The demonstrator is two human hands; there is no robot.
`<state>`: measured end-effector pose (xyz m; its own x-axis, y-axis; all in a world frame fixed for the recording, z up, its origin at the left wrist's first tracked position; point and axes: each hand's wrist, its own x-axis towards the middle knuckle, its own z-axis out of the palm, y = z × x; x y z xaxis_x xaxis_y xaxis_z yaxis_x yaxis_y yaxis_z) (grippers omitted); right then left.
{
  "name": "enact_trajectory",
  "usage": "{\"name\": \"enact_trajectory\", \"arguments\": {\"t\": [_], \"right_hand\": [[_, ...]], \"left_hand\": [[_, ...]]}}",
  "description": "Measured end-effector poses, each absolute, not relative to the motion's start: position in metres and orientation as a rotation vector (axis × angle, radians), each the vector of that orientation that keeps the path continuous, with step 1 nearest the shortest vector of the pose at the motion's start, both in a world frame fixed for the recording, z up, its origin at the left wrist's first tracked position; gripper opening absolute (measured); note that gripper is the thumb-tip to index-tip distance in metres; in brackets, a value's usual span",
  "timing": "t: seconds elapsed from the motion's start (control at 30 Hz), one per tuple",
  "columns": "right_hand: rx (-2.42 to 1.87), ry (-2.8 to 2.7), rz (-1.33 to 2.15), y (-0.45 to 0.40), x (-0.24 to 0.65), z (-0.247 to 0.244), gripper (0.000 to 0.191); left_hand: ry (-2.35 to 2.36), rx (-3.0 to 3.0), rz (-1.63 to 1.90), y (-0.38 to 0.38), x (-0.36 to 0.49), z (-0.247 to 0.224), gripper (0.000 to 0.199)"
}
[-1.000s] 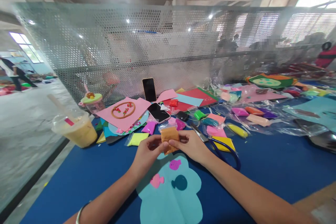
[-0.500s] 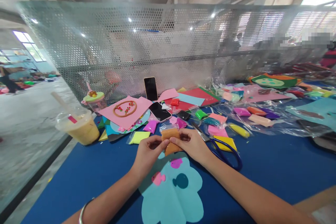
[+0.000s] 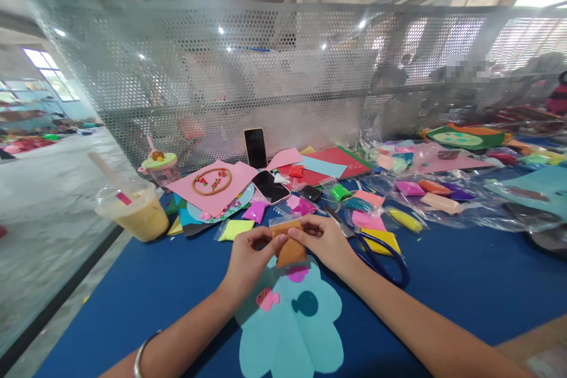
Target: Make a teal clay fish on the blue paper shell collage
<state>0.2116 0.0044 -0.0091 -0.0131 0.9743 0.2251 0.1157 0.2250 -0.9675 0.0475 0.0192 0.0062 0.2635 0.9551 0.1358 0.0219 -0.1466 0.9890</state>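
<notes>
A small clear packet of orange-brown clay (image 3: 291, 253) is pinched between both hands. My left hand (image 3: 253, 254) grips its left side, thumb on the front. On the right side, my right hand (image 3: 325, 242) does the same, with its thumb close to the other thumb. Below the packet lies a light-blue scalloped paper (image 3: 290, 336) bearing a pink fish shape (image 3: 267, 299), a dark teal fish shape (image 3: 305, 303) and a magenta shape (image 3: 298, 274) near the top, partly covered by the packet.
Blue-handled scissors (image 3: 381, 266) lie right of my right hand by a yellow packet (image 3: 376, 241). A drink cup (image 3: 142, 215) stands at the left edge. Phones (image 3: 256, 148), coloured papers (image 3: 212, 188) and several clay packets lie behind, before a perforated panel (image 3: 274, 82).
The packet now hangs flatter and shows more of its lower front, covering more of the magenta shape. Both hands are in nearly the same place.
</notes>
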Motion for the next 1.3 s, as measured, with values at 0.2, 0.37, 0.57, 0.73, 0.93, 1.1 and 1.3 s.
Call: {"name": "enact_trajectory", "arguments": {"t": [0.2, 0.37, 0.57, 0.73, 0.93, 1.1, 1.3], "right_hand": [[-1.136, -1.384, 0.945, 0.0027, 0.2124, -0.0045, 0.029], [-1.114, -1.353, 0.96, 0.0027, 0.2119, -0.0044, 0.03], [-1.113, -1.299, 0.93, 0.0065, 0.2152, -0.007, 0.03], [-1.126, -1.308, 0.907, 0.0073, 0.2174, -0.0059, 0.028], [-1.112, -1.359, 0.933, 0.0051, 0.2144, -0.0054, 0.023], [-1.076, -1.417, 0.988, 0.0029, 0.2095, -0.0077, 0.028], [-1.123, -1.432, 0.945, 0.0048, 0.2121, -0.0085, 0.025]], "left_hand": [[0.96, 1.46, 1.093, 0.0192, 0.0487, 0.0063, 0.034], [0.968, 1.439, 1.092, 0.0189, 0.0486, 0.0055, 0.035], [0.972, 1.419, 1.087, 0.0189, 0.0491, 0.0061, 0.035], [0.953, 1.405, 1.08, 0.0184, 0.0503, 0.0058, 0.035], [0.933, 1.396, 1.125, 0.0186, 0.0476, 0.004, 0.035], [0.939, 1.369, 1.164, 0.0205, 0.0479, 0.0002, 0.033], [0.935, 1.37, 1.148, 0.0212, 0.0479, 0.0007, 0.029]]}}
